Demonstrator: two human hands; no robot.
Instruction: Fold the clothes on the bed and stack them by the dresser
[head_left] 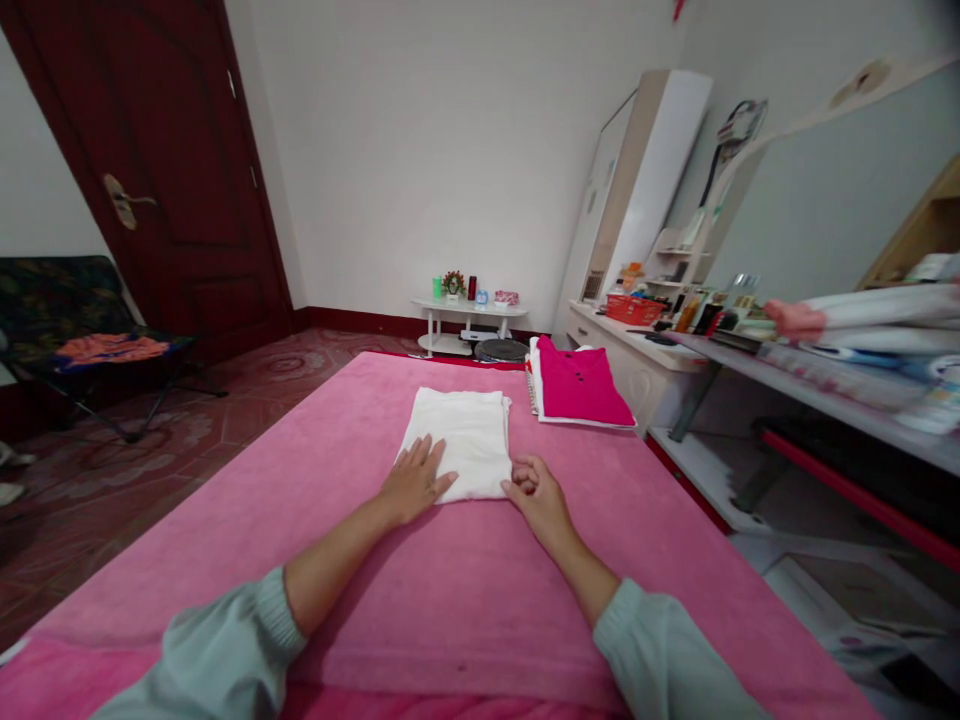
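A folded white cloth point(469, 440), perhaps a garment, lies flat on the pink bed cover point(420, 580). My left hand point(414, 482) rests on its near left corner with the fingers stretched out flat. At the near right corner, my right hand point(538, 498) pinches the cloth's edge between thumb and curled fingers. Beyond it to the right, a folded bright pink shirt point(581, 385) with dark buttons sits on top of a white folded item, apart from both hands.
A white dressing table point(585, 325) holding a red basket point(634, 309) runs along the right, with a cluttered shelf point(810, 385) nearer me. A low white table point(469, 307) stands at the far wall. On the left are a folding chair point(52, 310) and a dark red door point(165, 150).
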